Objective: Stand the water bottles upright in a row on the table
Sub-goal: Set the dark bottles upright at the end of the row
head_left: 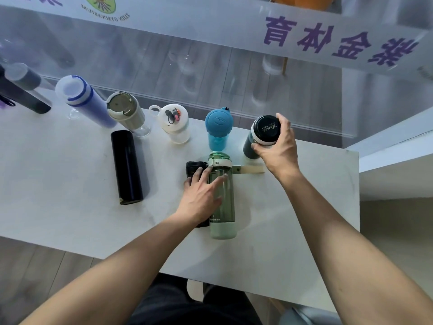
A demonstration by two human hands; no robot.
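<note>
Ten bottles are counted on a white table (58,184) set against a glass wall (210,66) with purple lettering; wooden floor is seen beyond it. Seven stand in a row along the 12 o'clock edge and three lie flat. The green bottle (222,207) lies with its long axis from 6 to 12 o'clock, cap toward 12. A small black bottle (193,166) touches it at 9 o'clock, and a tall black bottle (126,167) lies roughly parallel further toward 9. The left hand (201,195) is laid across the green and small black bottles, grip open. The dark teal bottle (260,137), upright at the row's 3 o'clock end, is gripped round its lid by the right hand (278,151).
</note>
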